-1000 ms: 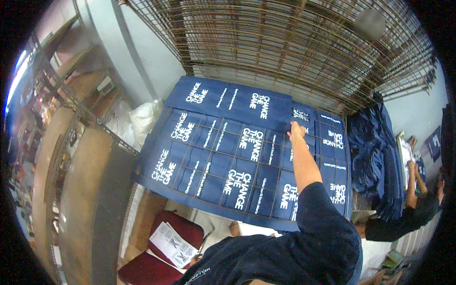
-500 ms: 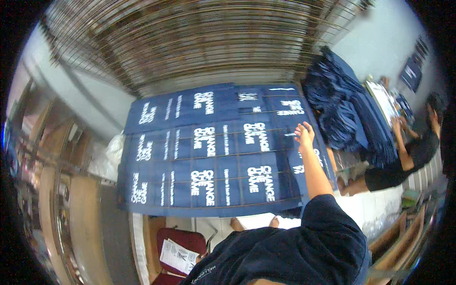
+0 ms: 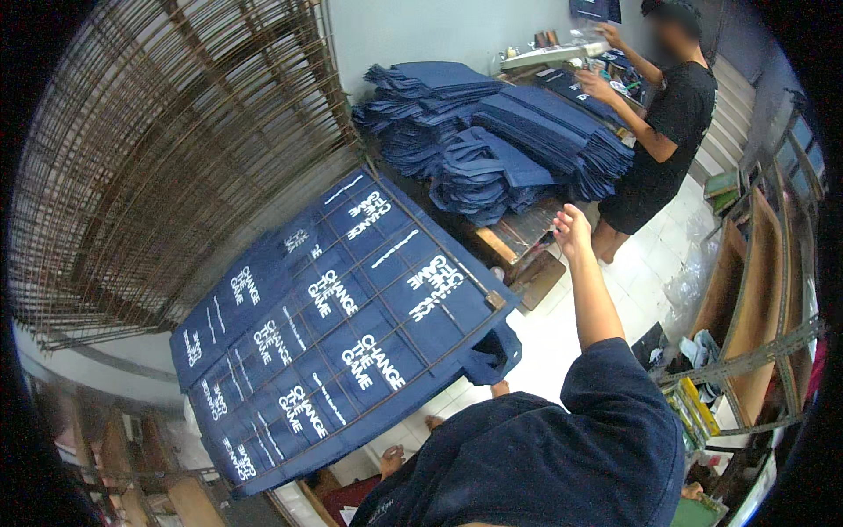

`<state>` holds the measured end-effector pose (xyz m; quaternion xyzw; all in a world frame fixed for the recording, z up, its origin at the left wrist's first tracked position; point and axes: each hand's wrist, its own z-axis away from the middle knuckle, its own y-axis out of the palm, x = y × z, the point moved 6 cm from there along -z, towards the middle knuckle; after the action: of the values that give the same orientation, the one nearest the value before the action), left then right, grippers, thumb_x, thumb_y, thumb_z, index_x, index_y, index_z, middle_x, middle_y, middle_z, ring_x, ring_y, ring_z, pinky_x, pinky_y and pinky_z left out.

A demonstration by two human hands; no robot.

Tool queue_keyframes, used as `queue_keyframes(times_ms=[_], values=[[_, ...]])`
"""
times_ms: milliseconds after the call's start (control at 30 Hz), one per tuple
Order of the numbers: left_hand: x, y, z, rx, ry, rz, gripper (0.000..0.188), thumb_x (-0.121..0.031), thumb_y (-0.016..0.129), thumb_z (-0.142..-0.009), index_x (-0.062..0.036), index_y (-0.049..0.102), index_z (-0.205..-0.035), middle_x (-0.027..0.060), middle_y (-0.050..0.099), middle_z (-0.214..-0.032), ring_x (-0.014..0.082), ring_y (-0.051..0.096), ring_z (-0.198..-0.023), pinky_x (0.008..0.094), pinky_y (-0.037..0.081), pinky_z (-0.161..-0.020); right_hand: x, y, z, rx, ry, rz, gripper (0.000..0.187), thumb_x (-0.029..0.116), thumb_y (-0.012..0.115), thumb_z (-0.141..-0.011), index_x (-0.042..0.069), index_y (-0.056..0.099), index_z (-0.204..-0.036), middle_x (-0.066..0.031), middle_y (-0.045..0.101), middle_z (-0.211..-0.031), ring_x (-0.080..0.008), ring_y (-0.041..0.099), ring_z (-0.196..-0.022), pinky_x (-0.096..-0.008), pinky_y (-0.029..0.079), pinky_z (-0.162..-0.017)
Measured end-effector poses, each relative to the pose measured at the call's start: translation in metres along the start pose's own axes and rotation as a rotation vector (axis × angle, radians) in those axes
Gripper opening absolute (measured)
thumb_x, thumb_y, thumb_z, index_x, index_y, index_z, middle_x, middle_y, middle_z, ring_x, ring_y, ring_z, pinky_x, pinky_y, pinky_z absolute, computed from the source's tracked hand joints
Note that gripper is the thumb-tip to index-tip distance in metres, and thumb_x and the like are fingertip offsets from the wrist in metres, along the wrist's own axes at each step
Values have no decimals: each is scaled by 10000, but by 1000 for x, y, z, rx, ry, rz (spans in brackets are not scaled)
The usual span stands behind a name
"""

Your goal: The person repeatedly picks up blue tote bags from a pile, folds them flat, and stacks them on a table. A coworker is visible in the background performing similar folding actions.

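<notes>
My right hand (image 3: pixel 572 230) is raised at the end of an outstretched arm, its fingers loosely bent and apart, with nothing in it. It shows beside the near edge of a pile of folded navy cloth bags (image 3: pixel 492 180), apparently apart from it. Low at the left of my body, my left hand (image 3: pixel 392 461) is partly visible, fingers loosely curled, and no held thing shows. Navy fabric pieces with white print (image 3: pixel 329 294) lie in rows on a wire drying rack (image 3: pixel 496 300) at left centre.
Raised wire rack tiers (image 3: pixel 176 158) lean up at the far left. A co-worker (image 3: pixel 676 123) in black stands at a cluttered table at the back right. Wooden boards (image 3: pixel 746 290) and metal shelving (image 3: pixel 746 356) stand at right. A dark red chair (image 3: pixel 351 496) is below my left hand.
The view has turned to the right, so the printed fabric now sits further left and the bag pile and co-worker nearer the middle. My right hand now appears beyond the rack's right edge.
</notes>
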<state>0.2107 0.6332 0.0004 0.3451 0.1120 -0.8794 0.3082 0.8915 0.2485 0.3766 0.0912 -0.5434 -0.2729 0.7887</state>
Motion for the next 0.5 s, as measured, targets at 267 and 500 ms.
queue_keyframes(times_ms=[267, 500], values=[[0, 37, 19, -154, -124, -224, 483, -284, 622, -830, -36, 480, -1219, 153, 548, -1192, 263, 550, -999, 390, 443, -874, 50, -8, -85, 61, 45, -69, 664, 473, 618, -777, 127, 402, -1300, -77, 547, -1088, -206, 560, -905, -373, 411, -764], [21, 34, 61, -220, 44, -476, 468, -317, 624, -820, -64, 508, -1196, 131, 618, -1018, 251, 604, -808, 390, 483, -757, 80, 33, -131, 129, -14, -319, 952, 661, 551, -756, 56, 200, -1401, -201, 380, -1355, -336, 488, -1153, -461, 422, -913]])
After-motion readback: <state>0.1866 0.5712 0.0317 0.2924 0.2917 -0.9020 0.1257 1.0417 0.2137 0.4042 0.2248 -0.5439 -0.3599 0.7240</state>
